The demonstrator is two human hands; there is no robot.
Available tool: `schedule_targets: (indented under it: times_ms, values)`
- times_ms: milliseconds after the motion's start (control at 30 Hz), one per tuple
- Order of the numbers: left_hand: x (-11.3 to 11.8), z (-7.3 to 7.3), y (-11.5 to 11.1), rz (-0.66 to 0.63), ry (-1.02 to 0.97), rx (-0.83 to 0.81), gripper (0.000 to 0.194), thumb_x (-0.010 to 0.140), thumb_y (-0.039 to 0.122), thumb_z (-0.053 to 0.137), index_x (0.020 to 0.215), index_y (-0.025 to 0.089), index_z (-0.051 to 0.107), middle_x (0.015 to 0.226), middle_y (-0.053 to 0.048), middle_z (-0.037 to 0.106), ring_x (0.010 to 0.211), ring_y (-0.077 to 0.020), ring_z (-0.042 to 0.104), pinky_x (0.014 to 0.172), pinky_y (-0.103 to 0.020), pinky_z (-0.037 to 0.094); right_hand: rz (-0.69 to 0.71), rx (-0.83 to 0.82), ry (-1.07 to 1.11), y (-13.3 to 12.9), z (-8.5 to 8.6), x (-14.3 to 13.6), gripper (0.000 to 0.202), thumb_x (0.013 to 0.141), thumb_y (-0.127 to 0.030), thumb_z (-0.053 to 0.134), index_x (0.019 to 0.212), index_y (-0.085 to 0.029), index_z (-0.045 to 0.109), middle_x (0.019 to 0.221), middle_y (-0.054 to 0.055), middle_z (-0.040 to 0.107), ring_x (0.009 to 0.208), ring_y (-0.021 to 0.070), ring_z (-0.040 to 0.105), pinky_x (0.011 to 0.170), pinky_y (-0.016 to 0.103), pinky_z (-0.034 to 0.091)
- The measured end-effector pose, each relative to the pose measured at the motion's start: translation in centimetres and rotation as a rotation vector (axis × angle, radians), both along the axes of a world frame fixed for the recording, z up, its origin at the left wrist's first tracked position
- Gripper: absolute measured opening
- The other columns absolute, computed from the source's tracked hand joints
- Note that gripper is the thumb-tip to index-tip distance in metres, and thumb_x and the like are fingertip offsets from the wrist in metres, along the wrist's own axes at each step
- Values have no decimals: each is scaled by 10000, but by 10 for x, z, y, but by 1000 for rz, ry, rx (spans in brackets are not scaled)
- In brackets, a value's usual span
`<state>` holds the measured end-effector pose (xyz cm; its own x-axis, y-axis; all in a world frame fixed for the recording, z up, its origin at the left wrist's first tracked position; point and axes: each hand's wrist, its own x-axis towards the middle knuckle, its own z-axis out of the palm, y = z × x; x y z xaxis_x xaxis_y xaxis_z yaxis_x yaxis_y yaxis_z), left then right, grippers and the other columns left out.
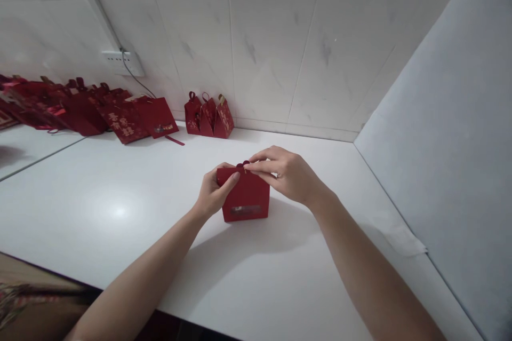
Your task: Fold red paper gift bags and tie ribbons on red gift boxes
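Note:
A red paper gift box (pixel 246 194) stands upright on the white table (pixel 132 255), with a small clear window low on its front. My left hand (pixel 216 189) is closed on its upper left edge, thumb against the front face. At the top, dark red ribbon loops (pixel 242 164) stick up from the middle of the edge. My right hand (pixel 282 173) comes from the right, its fingertips pinched together on the ribbon. The fingers of my left hand behind the box are partly hidden.
Three small red boxes with loop handles (pixel 208 117) stand against the tiled wall. Several red gift bags (pixel 124 117) are heaped at the back left, below a white power strip (pixel 123 62) with a cable. A pale panel (pixel 448 133) rises along the right side.

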<state>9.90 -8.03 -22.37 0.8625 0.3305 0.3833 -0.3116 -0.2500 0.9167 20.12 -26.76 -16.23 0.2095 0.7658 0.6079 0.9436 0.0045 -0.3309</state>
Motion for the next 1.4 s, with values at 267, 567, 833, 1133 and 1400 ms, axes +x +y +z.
schedule_targets:
  times_ms: [267, 567, 833, 1133, 1400]
  values:
    - [-1, -1, 2, -44, 5, 65, 236, 846, 382, 659, 833, 154, 602, 766, -17, 603, 657, -119, 571, 558, -199, 449, 23, -70, -79, 4, -7, 4, 330, 966, -210, 501, 1215, -365, 653, 1081, 60, 586, 971, 186, 568, 728, 316, 525]
    - [-3, 4, -1, -35, 18, 54, 180, 811, 319, 707, 863, 162, 636, 795, -17, 624, 678, -119, 587, 576, -197, 464, 96, 21, 154, 3, -9, 8, 293, 935, -168, 545, 1116, -339, 699, 1075, 32, 593, 879, 152, 611, 704, 292, 529]
    - [-1, 2, 0, -51, 18, 60, 202, 819, 340, 696, 882, 160, 633, 823, -30, 629, 689, -127, 588, 585, -207, 471, 119, -75, 91, 6, -11, 7, 312, 956, -186, 505, 1144, -349, 693, 1207, 29, 586, 924, 157, 622, 783, 327, 545]
    - [-3, 9, -4, -16, -13, 62, 258, 779, 321, 740, 976, 186, 642, 919, -45, 668, 780, -153, 632, 639, -218, 509, 125, 62, 298, 2, -2, 3, 218, 894, -186, 591, 1079, -271, 669, 1167, 43, 605, 926, 162, 628, 781, 318, 544]
    - [-6, 14, -8, 116, -6, 218, 193, 781, 342, 734, 865, 170, 719, 761, -38, 695, 665, -149, 627, 558, -216, 481, 18, -74, 396, 4, -1, 2, 127, 909, -293, 572, 856, -208, 649, 888, 23, 661, 836, 160, 612, 707, 286, 470]
